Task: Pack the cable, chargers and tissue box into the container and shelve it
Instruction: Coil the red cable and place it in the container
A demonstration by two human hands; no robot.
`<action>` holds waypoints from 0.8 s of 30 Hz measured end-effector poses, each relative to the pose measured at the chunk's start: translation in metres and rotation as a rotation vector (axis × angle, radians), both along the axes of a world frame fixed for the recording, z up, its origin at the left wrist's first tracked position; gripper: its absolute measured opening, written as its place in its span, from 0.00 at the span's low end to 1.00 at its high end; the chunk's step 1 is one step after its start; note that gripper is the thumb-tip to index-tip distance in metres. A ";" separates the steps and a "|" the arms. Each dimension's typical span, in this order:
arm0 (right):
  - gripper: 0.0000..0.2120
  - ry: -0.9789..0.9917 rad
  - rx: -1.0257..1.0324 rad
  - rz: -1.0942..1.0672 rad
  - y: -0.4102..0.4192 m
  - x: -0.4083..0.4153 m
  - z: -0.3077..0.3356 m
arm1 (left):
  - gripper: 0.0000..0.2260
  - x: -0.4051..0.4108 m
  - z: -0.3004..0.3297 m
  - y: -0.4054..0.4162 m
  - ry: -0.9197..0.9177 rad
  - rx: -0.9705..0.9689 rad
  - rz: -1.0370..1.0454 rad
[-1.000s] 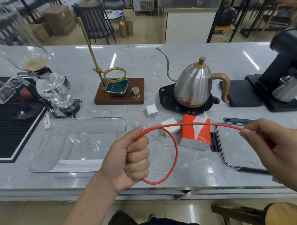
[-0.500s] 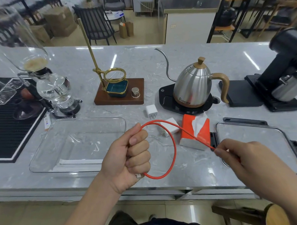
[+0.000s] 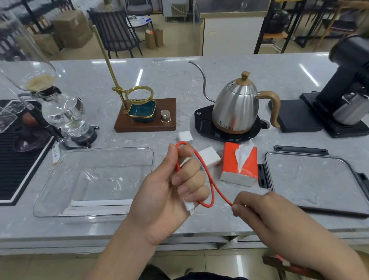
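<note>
up front, i see the marble counter (image 3: 202, 81) carrying the clear container (image 3: 58, 190) on the left, its lid (image 3: 316, 182) on the right. between them the orange tissue box (image 3: 231, 162) lies beside two white chargers (image 3: 210, 158). my left hand (image 3: 169, 193) is curled around a loop of red cable (image 3: 207, 172); my right hand (image 3: 260, 213) pinches the cable's free run.

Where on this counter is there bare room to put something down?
Free: the far counter behind the kettle, and the near edge before the clear container. Crowded: between container and lid, with chargers, tissue box, both hands.
</note>
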State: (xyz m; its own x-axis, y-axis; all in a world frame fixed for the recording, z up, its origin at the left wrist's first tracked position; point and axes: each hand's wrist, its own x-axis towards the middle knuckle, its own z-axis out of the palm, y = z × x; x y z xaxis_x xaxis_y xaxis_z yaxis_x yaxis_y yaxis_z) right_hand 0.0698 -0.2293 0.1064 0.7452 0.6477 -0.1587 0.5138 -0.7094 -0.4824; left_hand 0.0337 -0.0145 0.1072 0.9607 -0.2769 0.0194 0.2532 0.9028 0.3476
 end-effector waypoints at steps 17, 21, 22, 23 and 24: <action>0.13 0.733 0.433 -0.112 0.025 -0.007 0.010 | 0.13 -0.002 -0.003 -0.021 -0.130 0.810 0.274; 0.23 0.860 0.454 -0.179 0.026 -0.005 0.008 | 0.13 -0.003 -0.004 -0.023 -0.255 1.205 0.266; 0.24 0.888 0.463 -0.185 0.026 -0.005 0.008 | 0.13 -0.003 -0.004 -0.024 -0.273 1.296 0.248; 0.25 0.909 0.473 -0.183 0.026 -0.005 0.006 | 0.14 -0.003 -0.005 -0.025 -0.274 1.361 0.224; 0.25 0.922 0.482 -0.178 0.027 -0.005 0.005 | 0.15 -0.003 -0.006 -0.024 -0.269 1.421 0.198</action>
State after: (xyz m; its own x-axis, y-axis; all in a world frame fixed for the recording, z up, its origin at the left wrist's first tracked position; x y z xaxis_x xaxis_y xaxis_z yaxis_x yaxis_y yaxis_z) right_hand 0.0647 -0.2023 0.1114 0.5578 0.6863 -0.4667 -0.2876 -0.3676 -0.8844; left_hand 0.0302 -0.0390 0.1011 0.9962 -0.0814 0.0295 -0.0470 -0.2228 0.9737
